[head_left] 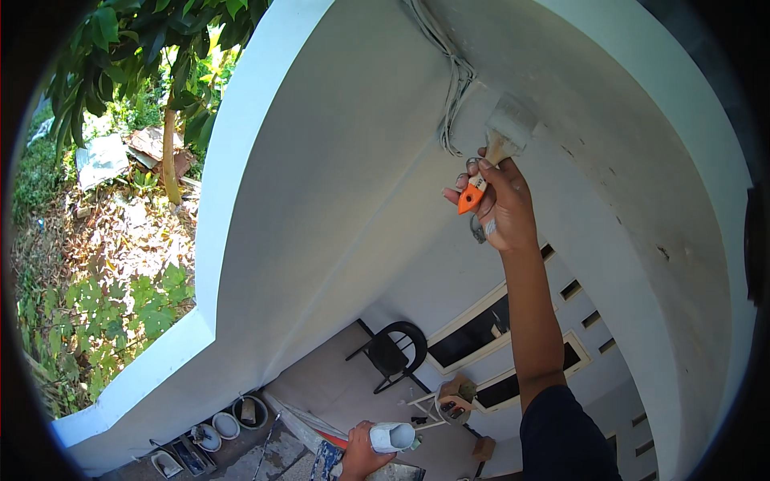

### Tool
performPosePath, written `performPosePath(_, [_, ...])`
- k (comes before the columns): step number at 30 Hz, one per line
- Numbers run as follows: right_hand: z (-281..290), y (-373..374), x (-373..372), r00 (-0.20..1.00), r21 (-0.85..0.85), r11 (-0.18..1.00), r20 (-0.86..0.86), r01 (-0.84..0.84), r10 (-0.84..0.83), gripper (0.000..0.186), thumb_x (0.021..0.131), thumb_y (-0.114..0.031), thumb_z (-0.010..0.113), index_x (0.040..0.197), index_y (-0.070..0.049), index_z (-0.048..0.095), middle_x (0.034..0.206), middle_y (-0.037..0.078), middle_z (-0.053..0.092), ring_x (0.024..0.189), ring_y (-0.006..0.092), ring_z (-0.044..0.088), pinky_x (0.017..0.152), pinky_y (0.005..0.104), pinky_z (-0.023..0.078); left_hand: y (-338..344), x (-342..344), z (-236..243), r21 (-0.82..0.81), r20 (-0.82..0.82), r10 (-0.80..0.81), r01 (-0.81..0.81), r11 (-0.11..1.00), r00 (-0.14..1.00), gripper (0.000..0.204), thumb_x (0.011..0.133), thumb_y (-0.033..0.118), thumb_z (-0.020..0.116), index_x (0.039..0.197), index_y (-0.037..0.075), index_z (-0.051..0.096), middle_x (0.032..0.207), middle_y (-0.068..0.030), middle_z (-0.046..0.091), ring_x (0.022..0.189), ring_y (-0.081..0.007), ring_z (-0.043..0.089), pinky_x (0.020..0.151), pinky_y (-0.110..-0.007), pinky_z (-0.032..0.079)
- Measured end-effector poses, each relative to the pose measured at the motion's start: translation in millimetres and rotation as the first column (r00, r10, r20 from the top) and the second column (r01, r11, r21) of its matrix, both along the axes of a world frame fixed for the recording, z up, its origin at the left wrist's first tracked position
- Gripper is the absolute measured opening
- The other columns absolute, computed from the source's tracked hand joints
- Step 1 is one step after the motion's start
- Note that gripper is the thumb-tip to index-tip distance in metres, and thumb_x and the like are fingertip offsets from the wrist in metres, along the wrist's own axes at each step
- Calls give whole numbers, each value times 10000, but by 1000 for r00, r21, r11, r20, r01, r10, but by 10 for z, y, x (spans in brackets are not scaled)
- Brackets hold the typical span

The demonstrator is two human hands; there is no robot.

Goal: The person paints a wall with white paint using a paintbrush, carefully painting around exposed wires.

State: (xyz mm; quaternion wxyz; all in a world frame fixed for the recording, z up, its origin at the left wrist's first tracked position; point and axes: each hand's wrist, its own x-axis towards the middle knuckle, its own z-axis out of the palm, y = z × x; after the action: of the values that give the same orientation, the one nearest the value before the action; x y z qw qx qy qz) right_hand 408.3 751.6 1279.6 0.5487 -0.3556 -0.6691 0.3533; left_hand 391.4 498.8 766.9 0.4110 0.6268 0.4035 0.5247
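Raised high, my right hand (509, 204) grips a paintbrush (499, 150) by its wooden handle, which ends in an orange tip. The brush's wide, whitish bristles lie at the pale wall (473, 108), near the corner under the curved beam. Beside the bristles runs a bundle of grey cables (455, 68). Low in the picture, my left hand (362, 455) is wrapped round a small white container (391, 437) with its mouth facing up. What is inside the container I cannot make out.
Below stand a black chair (389, 353) and a cardboard box (457, 390) on a stand. Along the wall's foot are several buckets (226, 426) and a dark tray (192, 455). A white-edged opening at left shows a tree (170, 152) and leaf-strewn ground.
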Motion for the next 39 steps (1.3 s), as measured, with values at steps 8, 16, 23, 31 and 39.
performPosePath(8, [498,438,178,997,-28,999,-79,20,-22,88,1033,-97,584,1049,-35,523,954,84,580,869,211,653,944,515,632,39,-55,42,10,-23,-37,38,999,999,829,568,288,950,1233,-18,561,1132,-230,629,1073,-429,606,944,-494,491])
performPosePath(16, [415,-158,-299,998,32,998,-7,-60,60,177,1012,-128,618,1131,-37,524,962,85,583,858,218,666,896,517,645,-19,-23,92,134,-67,37,-27,991,997,758,675,273,902,1292,21,542,1162,-237,622,1100,-472,580,939,-536,490])
performPosePath(23, [36,-284,-318,991,-33,999,-133,-27,23,118,1022,-94,585,1099,-38,515,980,110,586,869,240,678,923,528,640,-20,-64,126,85,-14,15,-13,996,1000,765,692,249,895,1324,34,520,1200,-243,604,1135,-469,565,959,-531,489])
performPosePath(31, [529,467,-57,945,-64,996,-319,59,-76,64,1022,-39,526,969,-4,516,979,132,567,829,243,652,948,523,631,43,-55,11,0,-44,-85,86,996,995,900,586,289,946,1312,6,496,1243,-221,568,1155,-425,558,1004,-504,453])
performPosePath(39, [212,-257,-645,999,103,995,-53,-6,11,111,1014,-69,553,1091,-17,492,954,105,565,836,218,666,825,473,673,25,-62,48,-49,-39,-90,88,995,995,857,592,283,943,1281,7,514,1222,-217,582,1118,-431,573,970,-508,477])
